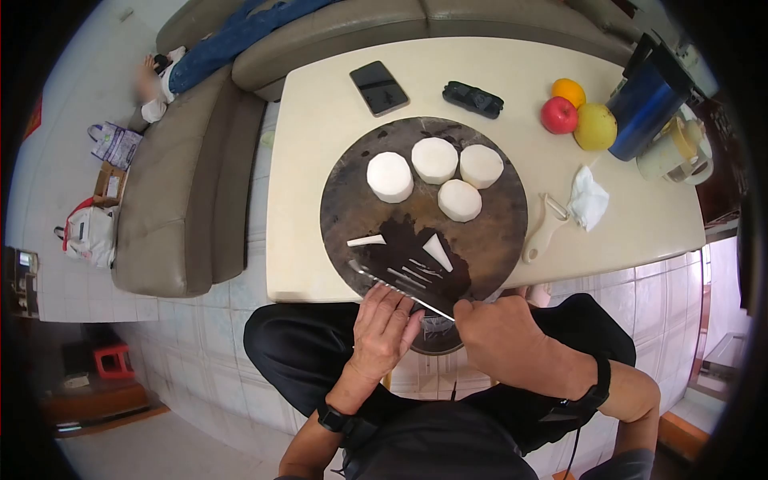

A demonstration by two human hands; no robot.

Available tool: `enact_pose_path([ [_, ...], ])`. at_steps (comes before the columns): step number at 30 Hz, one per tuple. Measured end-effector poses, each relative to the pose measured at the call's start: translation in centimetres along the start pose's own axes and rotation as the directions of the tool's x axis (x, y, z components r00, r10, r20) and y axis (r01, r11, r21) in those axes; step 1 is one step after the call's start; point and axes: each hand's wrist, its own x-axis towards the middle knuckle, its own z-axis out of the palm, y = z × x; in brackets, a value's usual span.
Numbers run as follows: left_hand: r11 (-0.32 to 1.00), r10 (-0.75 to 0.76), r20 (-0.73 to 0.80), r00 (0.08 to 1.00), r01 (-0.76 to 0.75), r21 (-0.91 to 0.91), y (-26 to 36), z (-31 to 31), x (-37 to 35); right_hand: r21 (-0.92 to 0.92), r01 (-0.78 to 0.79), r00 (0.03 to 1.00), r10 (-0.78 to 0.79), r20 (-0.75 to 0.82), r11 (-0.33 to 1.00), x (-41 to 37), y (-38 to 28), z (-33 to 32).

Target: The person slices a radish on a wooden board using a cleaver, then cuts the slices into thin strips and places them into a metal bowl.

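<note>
My right hand (500, 340) is closed round the handle of a kitchen knife (404, 294), whose thin blade slants up and left across the near part of a dark round cutting board (344, 192). Close behind the blade, my left hand (386, 330) has its fingers bent and together at the board's near edge; what lies under them is hidden. Beyond the blade are thin white strips (412, 276), a white wedge (438, 253) and a flat white sliver (366, 240). Several thick white rounds, like peeled radish, stand farther back, one of them a white round (390, 178) at the left.
On the cream table (300, 160) are a phone (379, 88), a black case (473, 99), fruit (559, 115), a blue flask (652, 104), a pitcher (676, 152), a peeler (546, 230) and a crumpled tissue (589, 198). A person (216, 56) lies on the grey sofa (344, 40).
</note>
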Motion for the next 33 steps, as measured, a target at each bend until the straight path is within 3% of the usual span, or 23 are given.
enact_pose_path([
  [6, 1.0, 0.013, -0.043, 0.999, -0.014, -0.01, 0.1, 0.0, 0.1, 0.031, 0.028, 0.999, -0.027, -0.038, 0.999, -1.8, 0.1, -0.1],
  [9, 0.999, 0.033, -0.057, 0.998, -0.036, -0.041, 0.1, 0.0, 0.0, -0.039, -0.036, 0.999, 0.037, 0.02, 0.999, -2.2, 0.0, 0.0],
  [15, 0.997, -0.013, -0.055, 0.998, 0.009, -0.076, 0.2, -0.2, -0.1, -0.122, 0.031, 0.999, -0.032, -0.012, 0.992, -1.2, -0.3, 0.6],
  [16, 0.998, -0.009, -0.072, 0.997, 0.004, -0.06, 0.1, -0.1, -0.1, -0.059, 0.011, 0.999, -0.015, -0.052, 0.998, -1.0, -0.2, 1.5],
  [27, 0.995, -0.003, -0.079, 0.997, -0.005, -0.102, 0.1, -0.1, -0.2, -0.101, -0.023, 0.998, 0.016, -0.065, 0.995, -1.9, 0.7, 1.0],
  [30, 0.995, 0.009, -0.09, 0.996, -0.019, -0.103, 0.1, -0.2, -0.1, -0.01, -0.071, 0.997, 0.071, 0.014, 0.997, -2.3, 0.6, 1.1],
  [33, 0.994, 0.012, -0.101, 0.995, -0.022, -0.104, 0.1, -0.3, 0.1, -0.02, -0.006, 0.997, 0.005, -0.074, 1.0, -2.6, 0.6, 1.0],
])
